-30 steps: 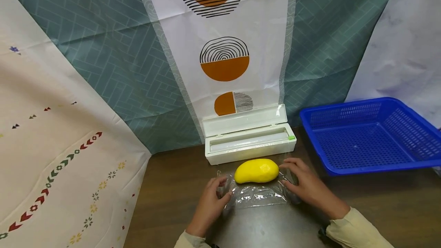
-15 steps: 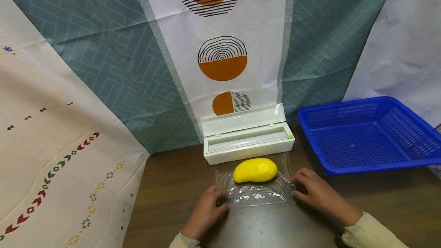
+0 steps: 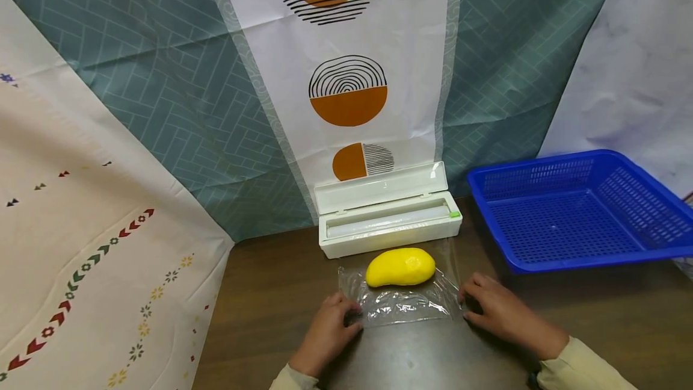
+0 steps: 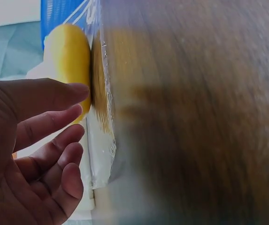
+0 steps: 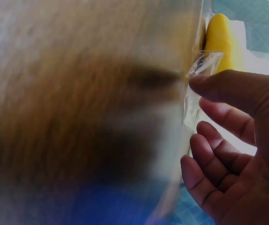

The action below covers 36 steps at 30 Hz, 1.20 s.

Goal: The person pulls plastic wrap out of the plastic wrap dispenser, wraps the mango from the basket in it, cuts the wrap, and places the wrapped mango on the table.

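A glossy yellow mango (image 3: 400, 266) lies on a crinkled sheet of clear plastic wrap (image 3: 403, 312) on the dark wooden table. My left hand (image 3: 329, 331) rests at the wrap's left edge, fingers loosely bent, with a gap between thumb and index finger. At the right edge, my right hand (image 3: 500, 316) is in a similar pose. In the right wrist view its thumb (image 5: 219, 89) is at a fold of the film; whether it touches is unclear. The left wrist view shows the thumb (image 4: 49, 96) in front of the mango, with no film visibly pinched.
Behind the mango stands a white wrap dispenser box (image 3: 392, 239), lid raised, with a roll of film (image 3: 390, 221) inside and a green tab at its right end. A blue plastic basket (image 3: 492, 221) sits at the right. Patterned cloths hang behind and at the left.
My right hand has drawn away from the mango, to the right and toward me. The left hand has shifted slightly toward me along the wrap's edge. The mango stays on the wrap.
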### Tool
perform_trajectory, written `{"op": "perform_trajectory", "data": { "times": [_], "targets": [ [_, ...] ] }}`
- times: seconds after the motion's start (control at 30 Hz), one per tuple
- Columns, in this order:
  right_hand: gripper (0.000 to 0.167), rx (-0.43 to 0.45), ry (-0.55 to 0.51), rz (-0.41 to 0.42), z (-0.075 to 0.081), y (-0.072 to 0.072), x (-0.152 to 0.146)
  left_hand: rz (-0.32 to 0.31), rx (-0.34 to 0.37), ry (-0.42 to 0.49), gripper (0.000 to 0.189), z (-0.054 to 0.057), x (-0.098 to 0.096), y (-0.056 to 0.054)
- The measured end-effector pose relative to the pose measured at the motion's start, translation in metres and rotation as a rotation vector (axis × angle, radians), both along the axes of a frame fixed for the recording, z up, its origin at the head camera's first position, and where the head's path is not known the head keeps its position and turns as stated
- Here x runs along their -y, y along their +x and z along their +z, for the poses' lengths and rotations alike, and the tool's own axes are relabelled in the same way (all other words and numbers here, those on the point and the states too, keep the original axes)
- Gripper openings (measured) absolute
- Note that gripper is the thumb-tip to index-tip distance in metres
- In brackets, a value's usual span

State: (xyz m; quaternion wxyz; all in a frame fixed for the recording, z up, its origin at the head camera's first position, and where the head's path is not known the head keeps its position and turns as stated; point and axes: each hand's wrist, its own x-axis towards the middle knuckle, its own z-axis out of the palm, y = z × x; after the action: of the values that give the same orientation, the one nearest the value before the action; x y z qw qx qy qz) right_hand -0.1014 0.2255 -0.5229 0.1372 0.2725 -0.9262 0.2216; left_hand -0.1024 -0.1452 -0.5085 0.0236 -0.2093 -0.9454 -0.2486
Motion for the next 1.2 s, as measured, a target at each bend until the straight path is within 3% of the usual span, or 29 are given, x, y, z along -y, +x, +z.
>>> {"op": "perform_trajectory", "data": {
  "times": [0.4, 0.77, 1.0, 1.2],
  "targets": [
    [0.035, -0.046, 0.001, -0.004, -0.0035, -0.0022, 0.0041, 0.001, 0.034, 0.016, 0.022, -0.0022, -0.0035, 0.0002],
    [0.029, 0.114, 0.022, -0.011, 0.0049, -0.0025, 0.0031, -0.011, 0.037, 0.030, 0.023, -0.0016, -0.0034, 0.0001],
    [0.029, 0.059, -0.006, 0.032, 0.0006, -0.0033, 0.0017, -0.011, 0.069, -0.008, 0.024, -0.0053, -0.0026, 0.0013],
    [0.028, 0.053, -0.021, 0.039, -0.0008, -0.0032, -0.0009, -0.010, 0.050, -0.006, 0.023, -0.0072, -0.0036, 0.0017]
  ]
}}
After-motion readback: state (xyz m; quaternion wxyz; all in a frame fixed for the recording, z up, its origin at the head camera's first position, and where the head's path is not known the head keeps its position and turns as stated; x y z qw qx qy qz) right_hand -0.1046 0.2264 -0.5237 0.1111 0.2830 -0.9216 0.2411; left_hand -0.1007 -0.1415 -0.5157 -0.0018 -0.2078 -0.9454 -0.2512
